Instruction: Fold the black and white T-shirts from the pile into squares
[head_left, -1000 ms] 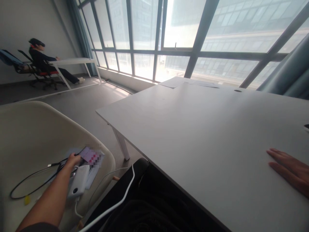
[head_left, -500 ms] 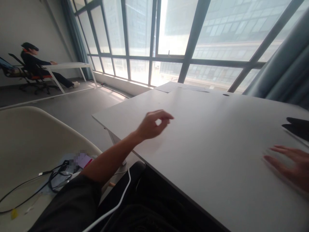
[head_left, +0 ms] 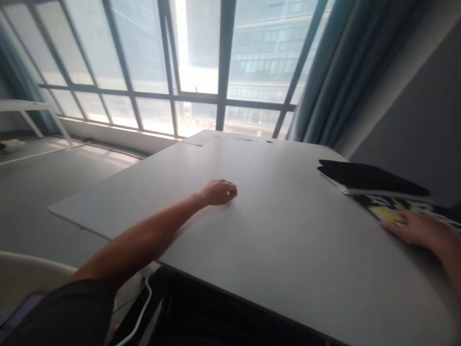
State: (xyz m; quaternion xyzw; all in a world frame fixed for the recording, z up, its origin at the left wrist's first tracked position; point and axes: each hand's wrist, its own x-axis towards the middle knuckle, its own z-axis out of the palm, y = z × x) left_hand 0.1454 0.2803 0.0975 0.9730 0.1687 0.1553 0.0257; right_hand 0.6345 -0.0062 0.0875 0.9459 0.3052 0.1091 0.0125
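Note:
My left hand (head_left: 218, 192) is above the middle of the white table (head_left: 273, 259), its fingers curled in toward the thumb with a small gap showing between them. Nothing is visible in it. On the right, my right hand (head_left: 419, 229) is at the near edge of a flat item printed in black, white and yellow (head_left: 383, 214). Its thumb and a finger are stretched out, and the other fingers are partly hidden and blurred. Whether it presses on the item or only lies beside it is unclear. A flat black piece (head_left: 370, 177) with a pale edge lies behind and partly over the printed item.
Thin sheets (head_left: 194, 143) lie at the table's far end, near a dark round spot (head_left: 269, 142). Blue curtains (head_left: 324, 72) hang beside the large windows. A pale chair (head_left: 32, 269) stands at lower left, and a white cable (head_left: 139, 317) runs by my lap.
The view has swung right, bringing the black piece and printed item further in. My right hand has reached the printed item. My left hand's fingers are curled more tightly.

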